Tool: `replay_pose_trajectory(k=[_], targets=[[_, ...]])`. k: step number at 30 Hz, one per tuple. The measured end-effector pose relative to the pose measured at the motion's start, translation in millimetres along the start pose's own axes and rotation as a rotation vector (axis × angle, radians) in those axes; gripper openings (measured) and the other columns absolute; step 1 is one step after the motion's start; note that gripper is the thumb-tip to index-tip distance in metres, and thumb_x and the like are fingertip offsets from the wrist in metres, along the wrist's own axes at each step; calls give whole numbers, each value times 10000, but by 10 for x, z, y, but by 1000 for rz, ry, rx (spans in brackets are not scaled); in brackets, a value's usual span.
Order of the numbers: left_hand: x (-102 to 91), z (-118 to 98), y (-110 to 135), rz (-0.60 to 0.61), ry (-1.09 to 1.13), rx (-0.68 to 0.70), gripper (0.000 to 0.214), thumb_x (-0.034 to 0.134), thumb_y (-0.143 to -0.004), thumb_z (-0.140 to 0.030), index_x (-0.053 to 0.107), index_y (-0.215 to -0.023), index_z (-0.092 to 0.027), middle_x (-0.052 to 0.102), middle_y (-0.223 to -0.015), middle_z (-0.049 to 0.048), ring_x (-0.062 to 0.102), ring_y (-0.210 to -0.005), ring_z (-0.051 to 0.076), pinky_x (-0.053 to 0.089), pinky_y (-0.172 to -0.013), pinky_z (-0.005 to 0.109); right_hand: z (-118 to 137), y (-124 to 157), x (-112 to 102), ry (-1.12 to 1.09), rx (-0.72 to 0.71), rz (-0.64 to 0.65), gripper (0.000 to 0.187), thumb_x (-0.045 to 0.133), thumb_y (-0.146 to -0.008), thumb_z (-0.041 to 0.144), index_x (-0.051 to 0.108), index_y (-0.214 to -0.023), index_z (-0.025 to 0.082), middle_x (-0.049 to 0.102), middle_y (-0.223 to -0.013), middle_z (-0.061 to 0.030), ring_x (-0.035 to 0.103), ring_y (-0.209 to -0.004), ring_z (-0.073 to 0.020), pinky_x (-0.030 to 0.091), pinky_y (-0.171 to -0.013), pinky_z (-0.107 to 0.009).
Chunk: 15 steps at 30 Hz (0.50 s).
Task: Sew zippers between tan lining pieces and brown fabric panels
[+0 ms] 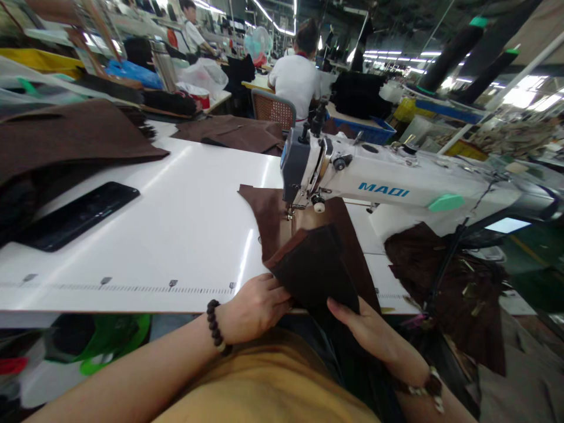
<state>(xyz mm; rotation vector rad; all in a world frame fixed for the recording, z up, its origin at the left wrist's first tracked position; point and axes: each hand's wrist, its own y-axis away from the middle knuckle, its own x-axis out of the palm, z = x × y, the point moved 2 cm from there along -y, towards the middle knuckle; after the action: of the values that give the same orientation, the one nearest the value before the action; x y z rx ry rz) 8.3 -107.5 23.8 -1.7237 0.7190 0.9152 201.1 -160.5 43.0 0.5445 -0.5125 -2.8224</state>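
Observation:
A dark brown fabric piece lies partly under the needle of a white sewing machine, its near part folded up toward me. My left hand grips the left edge of the fold, fingers curled and partly hidden by the cloth. On the right side, my right hand pinches the same fabric, thumb on top and the other fingers out of sight beneath. The presser foot stands just beyond the fold, over the fabric; whether it is pressed down I cannot tell.
A black phone lies on the white table at left. Brown fabric piles cover the back left, and more brown pieces sit right of the machine. A person in white sits beyond it; another person is farther back.

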Motion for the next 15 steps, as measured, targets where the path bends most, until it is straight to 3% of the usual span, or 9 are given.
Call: replay_pose_trajectory(k=[2,4,5,7,9,12,15], targets=[[-154,106,57,100,137,-61,405,294,-957,-236,597,-699,-161,593,-693,33,526,-697,151,432,-675,272,95,13,14,215,-135,159,446,402,-908,440,516,-1232,156,473,-1293,-88,375,-1245,-233,189,-1094,-478],[-410,315,120,203,236,-160,425,316,-951,-290,590,-654,-159,578,-656,32,533,-671,138,445,-669,247,214,38,43,426,-285,294,345,430,-889,247,528,-1212,175,442,-1324,-66,324,-1280,-189,79,-1117,-462],[-562,454,139,203,222,-250,424,324,-947,-289,588,-645,-151,573,-653,33,527,-634,127,434,-616,231,271,50,61,514,-326,342,362,457,-851,173,531,-1206,173,428,-1336,-66,299,-1293,-178,49,-1120,-455],[-843,731,122,88,182,-468,329,400,-926,-322,623,-757,-148,618,-747,30,563,-669,121,435,-625,220,378,60,99,638,-329,386,443,506,-795,114,510,-1234,168,393,-1360,-77,260,-1311,-176,43,-1119,-449],[-968,877,2,73,179,-497,280,448,-909,-345,646,-841,-159,648,-843,28,597,-756,131,452,-690,224,484,56,142,718,-308,407,457,533,-803,149,494,-1258,170,363,-1378,-90,240,-1318,-189,53,-1117,-452],[-782,806,-257,305,219,-333,250,523,-875,-346,643,-1002,-167,632,-1046,47,602,-923,155,453,-836,252,605,43,186,818,-245,476,464,585,-815,251,499,-1262,160,340,-1378,-132,252,-1310,-245,106,-1100,-490],[-379,637,-355,441,82,-229,566,655,-738,-471,556,-1176,-126,552,-1202,128,552,-1061,247,444,-909,335,630,37,129,826,-235,515,513,623,-797,326,495,-1270,173,331,-1372,-147,263,-1297,-284,169,-1075,-514]])
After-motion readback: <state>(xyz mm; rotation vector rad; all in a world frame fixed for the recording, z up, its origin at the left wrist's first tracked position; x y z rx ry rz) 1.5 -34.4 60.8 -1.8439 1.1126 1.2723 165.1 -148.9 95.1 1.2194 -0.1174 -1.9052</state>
